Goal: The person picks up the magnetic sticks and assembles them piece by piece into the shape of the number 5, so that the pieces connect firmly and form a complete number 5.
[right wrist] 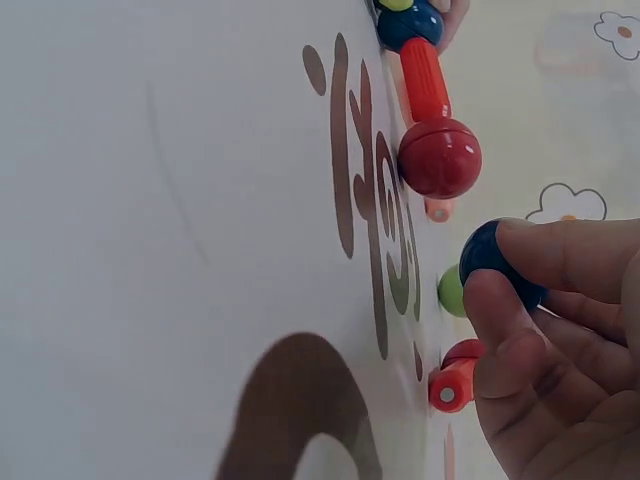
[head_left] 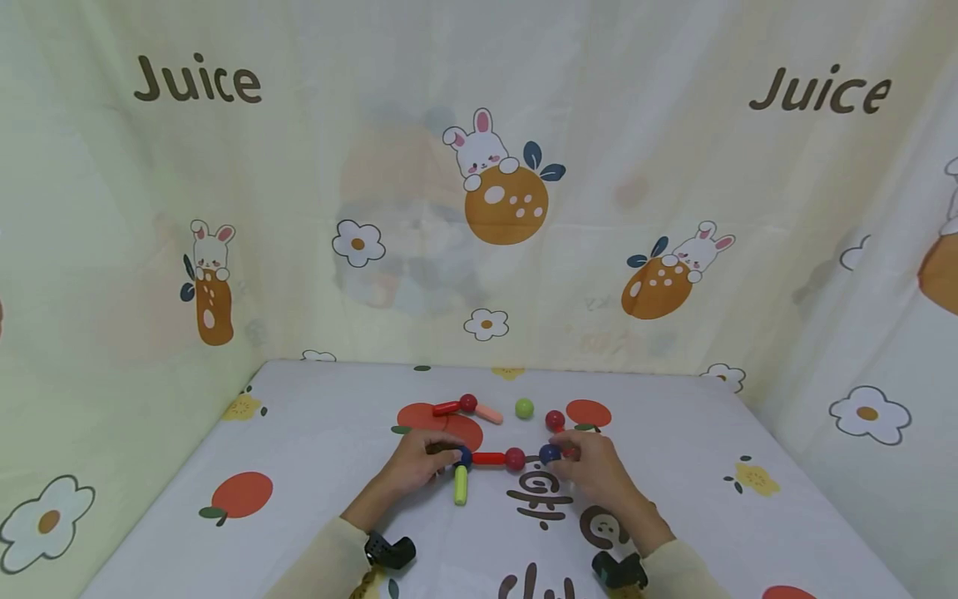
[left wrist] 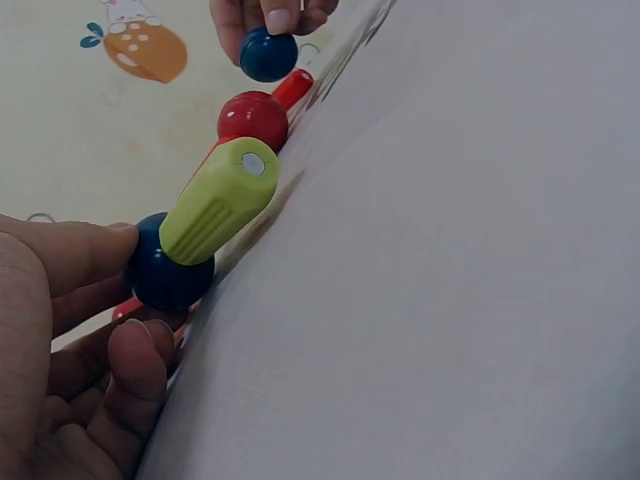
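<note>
My left hand (head_left: 421, 459) pinches a dark blue ball (left wrist: 172, 264) at the left end of a joined toy piece. A yellow-green rod (head_left: 460, 485) sticks out from that ball toward me. A red rod (head_left: 490, 458) runs right from the same ball to a red ball (head_left: 515, 459). Between thumb and fingers, my right hand (head_left: 595, 467) holds another dark blue ball (right wrist: 492, 262), just right of the red ball and apart from it. In the head view, a bit of red shows by the right fingers, mostly hidden.
Farther back lies a joined piece: a red ball (head_left: 467, 403) between a red rod (head_left: 446, 408) and a pink rod (head_left: 490, 413). A light green ball (head_left: 525, 408) sits right of it. Beyond my right hand is another red ball (head_left: 555, 420) with an orange-red rod (right wrist: 452, 386).
</note>
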